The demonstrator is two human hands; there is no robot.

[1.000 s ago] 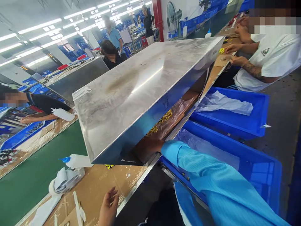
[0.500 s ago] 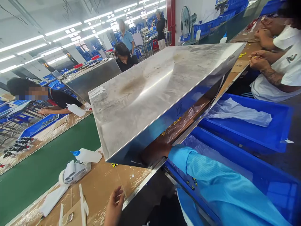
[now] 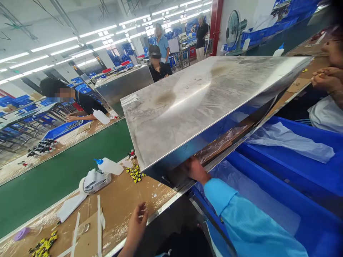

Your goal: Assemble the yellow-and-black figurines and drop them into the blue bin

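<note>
My right hand (image 3: 194,169) reaches under the raised metal cover (image 3: 171,110) from its near edge. Its back shows, but shadow and the cover hide the fingertips and whatever they touch. My left hand (image 3: 139,216) hovers by the front edge of the cardboard-covered bench (image 3: 128,200), fingers loosely bent, with nothing visible in it. Beyond it, a pile of small yellow-and-black pieces (image 3: 135,174) lies beside the cover's left corner. Under the cover, clear plastic film (image 3: 214,148) lines the surface near my right hand.
Blue bins (image 3: 270,189) with plastic bags stand below my right arm. A white bottle with a blue cap (image 3: 109,166) and a white roll (image 3: 95,181) lie along the green belt (image 3: 66,175). More yellow-and-black pieces (image 3: 44,246) are at lower left. Co-workers sit across the belt and at right.
My right hand has drawn back slightly, showing more of its back. The view has shifted left, and more of the yellow-and-black pile by the cover's corner shows. My left hand stays loosely bent.
</note>
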